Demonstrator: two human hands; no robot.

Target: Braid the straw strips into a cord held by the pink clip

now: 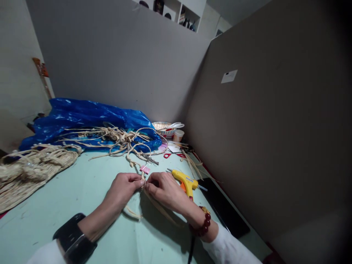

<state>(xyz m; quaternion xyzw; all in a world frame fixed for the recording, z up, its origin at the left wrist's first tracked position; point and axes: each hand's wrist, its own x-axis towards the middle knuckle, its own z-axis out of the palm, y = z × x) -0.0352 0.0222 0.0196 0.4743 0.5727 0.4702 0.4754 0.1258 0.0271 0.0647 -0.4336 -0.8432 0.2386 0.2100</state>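
My left hand pinches a pale plaited straw cord between thumb and fingertips. Close against it on the other side, my right hand is closed on the same cord's strands. A pink binder clip grips the cord just beyond my fingertips. Loose straw strands trail from my hands toward me over the table. The exact crossing of the strands is hidden by my fingers. Right of my right hand lies a yellow hot glue gun with an orange trigger.
A blue plastic bag with a tangle of straw lies at the back. Woven straw work is on the left. Red-handled scissors, a paper cup and a basket stand behind; a black flat panel lies right, beside the partition.
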